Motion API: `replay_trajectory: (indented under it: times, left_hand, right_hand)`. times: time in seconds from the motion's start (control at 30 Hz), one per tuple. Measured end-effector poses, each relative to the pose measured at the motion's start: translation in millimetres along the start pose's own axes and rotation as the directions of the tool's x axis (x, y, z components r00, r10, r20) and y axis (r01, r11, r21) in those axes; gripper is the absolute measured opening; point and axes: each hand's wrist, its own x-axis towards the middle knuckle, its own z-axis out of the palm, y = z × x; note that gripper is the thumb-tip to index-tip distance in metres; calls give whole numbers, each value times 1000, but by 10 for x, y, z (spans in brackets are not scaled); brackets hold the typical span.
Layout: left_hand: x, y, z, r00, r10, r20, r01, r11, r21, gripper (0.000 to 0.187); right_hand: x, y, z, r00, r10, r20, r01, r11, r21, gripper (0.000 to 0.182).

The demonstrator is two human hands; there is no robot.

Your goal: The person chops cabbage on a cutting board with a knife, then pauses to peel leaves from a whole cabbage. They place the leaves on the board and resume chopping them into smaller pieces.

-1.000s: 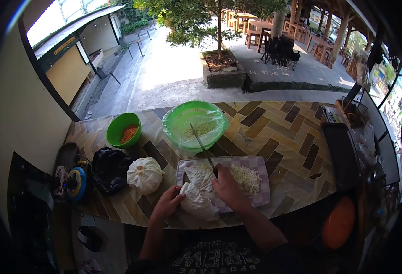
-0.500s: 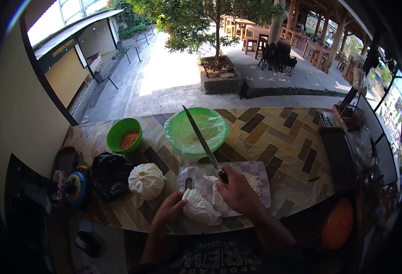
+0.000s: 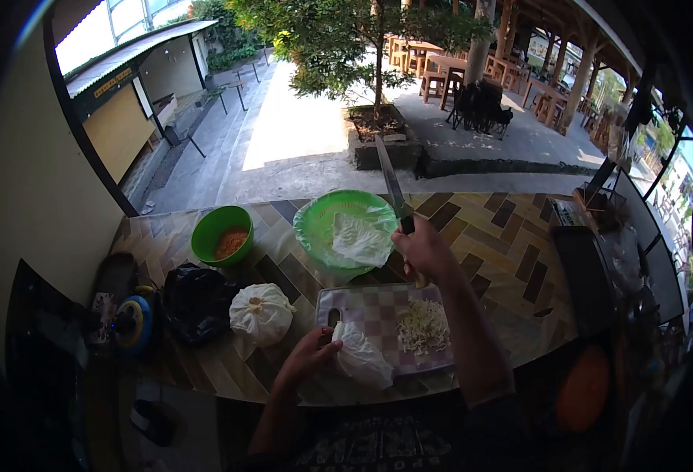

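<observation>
My right hand is closed round the dark handle of a long knife, its blade pointing up and away from me. It is beside the right rim of a green basin lined with clear plastic. A pale cabbage leaf lies in that basin, close to my right fingers. My left hand grips a cut piece of cabbage at the left front of the checkered cutting board. Shredded cabbage is heaped on the board's right side.
Left of the board sit a whole cabbage and a black plastic bag. Behind them stands a green bowl holding orange-brown contents. A dark tray lies at the table's right end, with an orange object below.
My right hand has moved from the board forward to the basin, still holding the knife. A cabbage leaf now lies in the basin, and the shredded heap is uncovered. My left hand keeps its piece.
</observation>
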Motion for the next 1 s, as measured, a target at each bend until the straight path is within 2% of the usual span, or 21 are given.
replay_trajectory:
  times: [0.13, 0.17, 0.2, 0.27, 0.37, 0.4, 0.47, 0.5, 0.6, 0.7, 0.8, 0.9, 1.0]
  left_hand:
    - [216, -84, 109, 1000, 1, 4, -1, 999, -54, 50]
    - [245, -67, 144, 1000, -12, 8, 12, 997, -70, 50]
    - [289, -109, 172, 1000, 6, -28, -6, 1000, -1, 50]
    - [399, -227, 223, 995, 46, -86, -33, 989, 144, 52]
    - [313, 72, 300, 958, 206, -202, -126, 928, 350, 55]
    - [311, 74, 320, 951, 217, -220, -140, 937, 320, 46]
    - [301, 15, 273, 906, 399, -139, -282, 817, 503, 38]
    - [310, -4, 252, 871, 484, -82, -352, 732, 583, 35]
    - [310, 25, 343, 937, 298, -183, -208, 896, 392, 29]
    - [336, 13, 436, 943, 301, -141, -180, 818, 546, 31]
    - [349, 10, 459, 955, 246, -164, -130, 848, 514, 32]
    - [365, 96, 488, 922, 311, -229, -167, 855, 490, 35]
    - [449, -2, 499, 871, 443, -213, -244, 765, 595, 36]
  right_hand:
    - [-518, 279, -119, 999, 14, -48, -15, 1000, -16, 26]
    - [-688, 375, -170, 998, 65, -9, -64, 998, 26, 26]
    - [-862, 454, -208, 993, 116, 30, -118, 991, 70, 27]
    - [-1250, 417, -237, 980, 179, 84, -177, 984, -34, 26]
    - [-1679, 685, -223, 909, 332, 251, -350, 936, 31, 27]
    - [-1818, 706, -174, 896, 369, 247, -378, 926, -12, 28]
    - [-2039, 711, 1, 868, 435, 238, -425, 900, -95, 32]
    - [-2121, 770, 84, 889, 395, 232, -371, 918, -143, 32]
    - [-2274, 767, 288, 941, 268, 207, -194, 928, -318, 36]
    - [-2259, 606, 352, 825, 481, 297, -327, 834, -445, 41]
    - [-2259, 713, 412, 845, 453, 286, -283, 831, -479, 40]
    - [-2157, 727, 430, 866, 417, 276, -252, 841, -479, 38]
    - [-2004, 843, 505, 899, 362, 247, -218, 859, -464, 37]
